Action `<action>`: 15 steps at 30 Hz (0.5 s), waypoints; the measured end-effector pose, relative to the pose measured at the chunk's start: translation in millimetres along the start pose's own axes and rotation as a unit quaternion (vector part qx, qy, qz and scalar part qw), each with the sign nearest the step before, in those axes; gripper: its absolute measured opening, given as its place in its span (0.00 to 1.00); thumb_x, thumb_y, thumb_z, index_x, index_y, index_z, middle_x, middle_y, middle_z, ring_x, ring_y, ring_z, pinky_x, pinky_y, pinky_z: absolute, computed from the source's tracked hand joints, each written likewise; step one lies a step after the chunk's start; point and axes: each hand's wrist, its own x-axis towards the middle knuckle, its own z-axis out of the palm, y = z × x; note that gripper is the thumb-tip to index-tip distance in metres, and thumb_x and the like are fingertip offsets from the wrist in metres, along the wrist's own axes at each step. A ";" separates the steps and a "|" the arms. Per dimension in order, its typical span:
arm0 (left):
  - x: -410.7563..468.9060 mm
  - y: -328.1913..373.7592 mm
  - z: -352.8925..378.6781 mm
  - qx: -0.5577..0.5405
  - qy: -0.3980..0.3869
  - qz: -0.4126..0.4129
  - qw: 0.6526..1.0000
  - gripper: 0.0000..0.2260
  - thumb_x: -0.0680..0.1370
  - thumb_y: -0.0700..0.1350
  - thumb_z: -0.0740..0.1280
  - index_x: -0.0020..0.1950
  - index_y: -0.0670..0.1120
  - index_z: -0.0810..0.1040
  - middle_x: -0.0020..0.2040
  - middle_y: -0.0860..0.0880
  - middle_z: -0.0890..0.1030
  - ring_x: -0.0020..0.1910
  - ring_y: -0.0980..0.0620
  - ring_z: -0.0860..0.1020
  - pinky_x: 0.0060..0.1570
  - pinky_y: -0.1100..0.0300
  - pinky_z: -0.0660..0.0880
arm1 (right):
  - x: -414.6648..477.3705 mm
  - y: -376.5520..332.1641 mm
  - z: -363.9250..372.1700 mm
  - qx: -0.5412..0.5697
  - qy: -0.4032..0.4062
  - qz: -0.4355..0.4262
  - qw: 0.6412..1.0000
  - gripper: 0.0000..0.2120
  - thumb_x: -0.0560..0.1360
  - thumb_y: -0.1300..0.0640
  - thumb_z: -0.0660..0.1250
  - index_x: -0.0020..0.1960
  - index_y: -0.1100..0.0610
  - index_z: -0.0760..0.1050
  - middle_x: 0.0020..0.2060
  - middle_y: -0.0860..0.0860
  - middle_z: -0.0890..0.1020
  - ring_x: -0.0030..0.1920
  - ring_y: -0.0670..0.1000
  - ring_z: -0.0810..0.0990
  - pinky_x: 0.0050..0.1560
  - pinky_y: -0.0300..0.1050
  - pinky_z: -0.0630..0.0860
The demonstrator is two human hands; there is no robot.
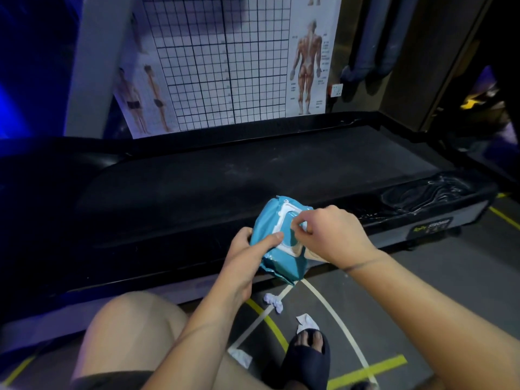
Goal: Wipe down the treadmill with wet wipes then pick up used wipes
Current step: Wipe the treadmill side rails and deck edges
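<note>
Beside black treadmill (253,170), left hand (247,257) gripping crinkly teal wipes pack (267,220), right hand (334,235) pinching its lid (287,219)

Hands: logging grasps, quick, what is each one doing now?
Left hand: grips the wipes pack from its side.
Right hand: pinches at the pack's lid; flap or wipe, cannot tell.

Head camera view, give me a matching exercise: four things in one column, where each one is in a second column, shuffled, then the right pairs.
Things
1 wet wipes pack
2 crumpled wipe
3 dark slipper
4 anatomy poster

Places
A hanging behind the treadmill
B on a foot
C in the left hand
D on the floor beside the treadmill

Pairs: 1-C, 2-D, 3-B, 4-A
</note>
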 end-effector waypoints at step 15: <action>3.4 -5.5 1.4 0.028 0.060 0.024 0.998 0.16 0.73 0.43 0.79 0.54 0.41 0.76 0.47 0.43 0.85 0.39 0.51 0.84 0.37 0.57 0.80 | 6.2 6.4 11.5 0.234 -0.046 0.039 0.970 0.06 0.70 0.52 0.70 0.39 0.54 0.78 0.30 0.46 0.80 0.32 0.45 0.78 0.35 0.44 0.76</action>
